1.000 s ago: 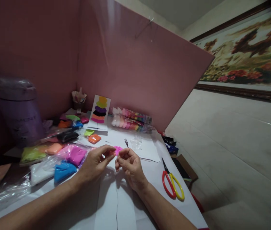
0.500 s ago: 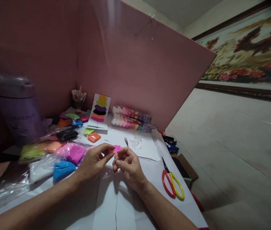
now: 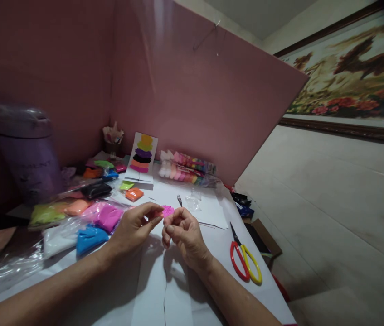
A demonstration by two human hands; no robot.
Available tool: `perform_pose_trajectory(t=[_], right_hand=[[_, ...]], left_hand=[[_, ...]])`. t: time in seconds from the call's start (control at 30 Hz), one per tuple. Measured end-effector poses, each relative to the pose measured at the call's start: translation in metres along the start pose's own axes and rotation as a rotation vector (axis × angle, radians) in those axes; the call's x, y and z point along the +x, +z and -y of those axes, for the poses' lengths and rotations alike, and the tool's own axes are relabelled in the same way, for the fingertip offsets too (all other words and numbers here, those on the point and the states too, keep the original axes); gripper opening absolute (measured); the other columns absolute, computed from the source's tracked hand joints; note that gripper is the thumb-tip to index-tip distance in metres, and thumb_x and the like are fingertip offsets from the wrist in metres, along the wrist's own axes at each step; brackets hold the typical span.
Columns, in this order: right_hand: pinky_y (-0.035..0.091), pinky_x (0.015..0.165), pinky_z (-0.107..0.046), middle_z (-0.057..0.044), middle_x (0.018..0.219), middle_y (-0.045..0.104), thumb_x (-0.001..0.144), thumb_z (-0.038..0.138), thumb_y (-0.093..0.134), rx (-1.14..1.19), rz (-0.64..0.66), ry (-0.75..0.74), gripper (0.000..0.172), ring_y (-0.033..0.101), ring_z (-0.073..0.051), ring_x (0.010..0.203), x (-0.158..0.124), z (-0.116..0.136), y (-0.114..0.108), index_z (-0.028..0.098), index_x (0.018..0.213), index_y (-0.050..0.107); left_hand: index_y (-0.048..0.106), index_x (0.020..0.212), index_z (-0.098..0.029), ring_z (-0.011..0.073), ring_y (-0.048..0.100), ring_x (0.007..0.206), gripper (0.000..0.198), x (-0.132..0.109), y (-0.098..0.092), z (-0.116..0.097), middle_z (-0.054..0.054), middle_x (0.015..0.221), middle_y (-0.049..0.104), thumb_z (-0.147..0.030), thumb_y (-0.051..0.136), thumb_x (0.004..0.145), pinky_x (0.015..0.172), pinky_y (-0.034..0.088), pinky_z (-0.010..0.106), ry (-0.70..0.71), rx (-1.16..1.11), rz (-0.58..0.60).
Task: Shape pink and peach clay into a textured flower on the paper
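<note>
A small pink clay piece (image 3: pixel 167 211) with a ridged surface shows between my hands, above the white paper. My left hand (image 3: pixel 140 226) pinches its left side between thumb and fingers. My right hand (image 3: pixel 185 233) is closed, its curled fingertips at the lower right edge of the pink clay; a finger hides part of that contact. Below the hands, a thin dark wire (image 3: pixel 165 294) runs down over the paper; its upper end is hard to make out.
Scissors (image 3: pixel 241 260) with red and yellow handles lie at the right. Clay packets (image 3: pixel 91 237) cover the left side, near a purple bottle (image 3: pixel 28 154). Behind stand a card with coloured bands (image 3: pixel 141 158), a small fork (image 3: pixel 179 200) and bagged clay (image 3: pixel 187 170).
The fingers of my right hand have shifted slightly, and more of the pink clay's ridged face shows. My left hand keeps its pinch.
</note>
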State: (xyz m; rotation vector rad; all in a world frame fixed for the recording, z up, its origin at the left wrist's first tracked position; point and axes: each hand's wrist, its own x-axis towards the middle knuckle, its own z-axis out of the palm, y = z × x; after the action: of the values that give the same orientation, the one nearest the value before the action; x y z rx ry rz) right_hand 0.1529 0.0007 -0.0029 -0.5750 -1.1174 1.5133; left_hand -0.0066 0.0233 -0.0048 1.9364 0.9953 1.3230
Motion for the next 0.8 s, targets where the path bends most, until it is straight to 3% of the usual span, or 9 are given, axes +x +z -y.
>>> perform_pose_trajectory(t=[0.57, 0.8], right_hand=[[0.052, 0.05, -0.022, 0.003, 0.075, 0.061, 0.075, 0.022, 0.078, 0.086, 0.064, -0.054, 0.025, 0.055, -0.007, 0.053, 0.003, -0.0008, -0.0034, 0.018, 0.078, 0.053], [0.052, 0.048, -0.022, 0.003, 0.071, 0.062, 0.072, 0.023, 0.08, 0.038, -0.002, -0.057, 0.029, 0.058, -0.008, 0.052, 0.0038, -0.0033, -0.005, 0.017, 0.079, 0.053]], left_hand=[[0.066, 0.089, -0.017, 0.0128, 0.057, 0.064, 0.018, -0.0001, 0.0008, 0.0009, 0.0, 0.072, 0.065, -0.033, 0.06, 0.084, 0.055, 0.043, 0.023, -0.001, -0.006, 0.009], [0.067, 0.092, -0.018, 0.0121, 0.058, 0.063, 0.018, -0.0006, 0.0007, 0.0014, -0.001, 0.071, 0.065, -0.034, 0.061, 0.085, 0.054, 0.045, 0.022, 0.01, -0.045, -0.004]])
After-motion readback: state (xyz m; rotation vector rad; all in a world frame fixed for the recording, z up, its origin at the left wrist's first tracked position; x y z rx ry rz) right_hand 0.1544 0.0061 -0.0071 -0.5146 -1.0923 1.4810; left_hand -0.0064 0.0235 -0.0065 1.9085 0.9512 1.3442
